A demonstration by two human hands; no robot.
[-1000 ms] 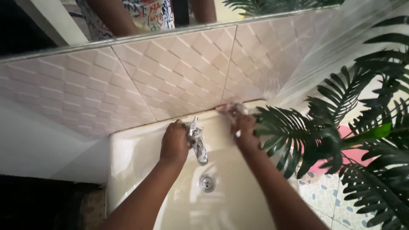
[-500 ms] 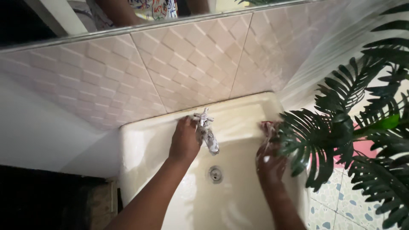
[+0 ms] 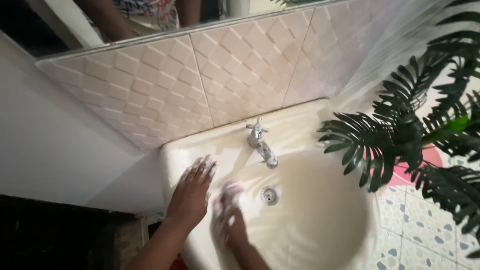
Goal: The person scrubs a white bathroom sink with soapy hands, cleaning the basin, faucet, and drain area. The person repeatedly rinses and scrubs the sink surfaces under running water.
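Having moved both hands off the tap (image 3: 261,142), I am now resting my left hand (image 3: 192,192), fingers spread flat, on the sink (image 3: 320,235) rim left of it, while my right hand (image 3: 227,212), blurred, grip indiscernible, is rubbing inside the basin.

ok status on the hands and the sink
Left hand flat on cream ceramic sink rim. Right hand blurred inside the basin, grip unclear. Chrome cross-handle tap untouched. Green palm fronds overhang right edge.

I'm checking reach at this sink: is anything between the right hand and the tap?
Nothing visible is. The right hand is inside the sink, blurred, left of the drain; only bare basin separates it from the tap. The plant is to the right.
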